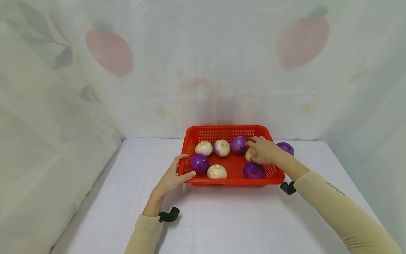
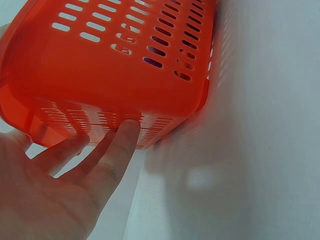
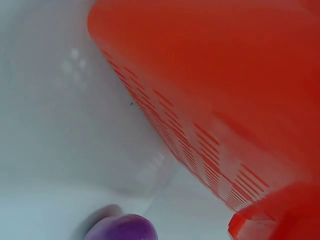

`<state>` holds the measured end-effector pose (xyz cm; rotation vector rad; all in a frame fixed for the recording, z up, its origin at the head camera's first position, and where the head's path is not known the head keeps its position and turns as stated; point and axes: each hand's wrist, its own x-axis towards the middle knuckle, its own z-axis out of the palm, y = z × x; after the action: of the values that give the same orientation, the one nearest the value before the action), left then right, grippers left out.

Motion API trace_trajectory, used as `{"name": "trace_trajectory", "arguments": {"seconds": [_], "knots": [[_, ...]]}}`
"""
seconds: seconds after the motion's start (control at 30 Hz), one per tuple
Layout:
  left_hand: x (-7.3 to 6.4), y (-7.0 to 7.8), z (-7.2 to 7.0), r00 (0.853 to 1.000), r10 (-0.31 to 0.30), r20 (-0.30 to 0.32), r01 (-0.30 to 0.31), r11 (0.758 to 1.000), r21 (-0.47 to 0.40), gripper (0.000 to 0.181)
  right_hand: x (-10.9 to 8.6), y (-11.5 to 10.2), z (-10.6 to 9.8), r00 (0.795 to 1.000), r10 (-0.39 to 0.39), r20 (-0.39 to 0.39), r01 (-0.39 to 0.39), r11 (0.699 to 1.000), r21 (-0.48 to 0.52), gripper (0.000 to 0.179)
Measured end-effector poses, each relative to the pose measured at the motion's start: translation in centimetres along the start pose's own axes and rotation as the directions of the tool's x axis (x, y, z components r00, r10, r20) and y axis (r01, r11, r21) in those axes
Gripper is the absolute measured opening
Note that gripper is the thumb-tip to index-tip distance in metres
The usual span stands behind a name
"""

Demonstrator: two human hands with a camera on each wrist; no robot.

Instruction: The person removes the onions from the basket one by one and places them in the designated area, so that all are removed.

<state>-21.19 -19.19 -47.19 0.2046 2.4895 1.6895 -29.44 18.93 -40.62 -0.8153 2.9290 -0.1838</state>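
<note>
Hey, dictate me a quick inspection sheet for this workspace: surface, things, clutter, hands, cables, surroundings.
Surface: white tabletop.
Job's things: red basket holding purple bulbs and pale bulbs; another purple bulb lies outside, right of it.
Clutter: nothing seen.
Hands: left hand touches the basket's near-left corner; right hand curls round a partly hidden pale bulb.
Cables: nothing seen.
Surroundings: pale curtains with faded fruit prints.

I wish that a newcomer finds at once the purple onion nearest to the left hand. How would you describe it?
On the white table stands a red basket. Inside its left end, beside the left hand, lies the onion. It is deep purple, unlike the pale onions behind it and to its right.
</note>
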Motion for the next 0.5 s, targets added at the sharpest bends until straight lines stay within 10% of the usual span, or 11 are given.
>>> {"name": "trace_trajectory", "arguments": {"seconds": [0.5], "knots": [[-0.16, 0.17, -0.06, 1.0, 0.003, 0.008, -0.003, 1.0, -0.004, 0.073, 0.74, -0.18, 1.05, 0.998, 0.023, 0.05, -0.022, 0.999, -0.032, 0.057]]}}
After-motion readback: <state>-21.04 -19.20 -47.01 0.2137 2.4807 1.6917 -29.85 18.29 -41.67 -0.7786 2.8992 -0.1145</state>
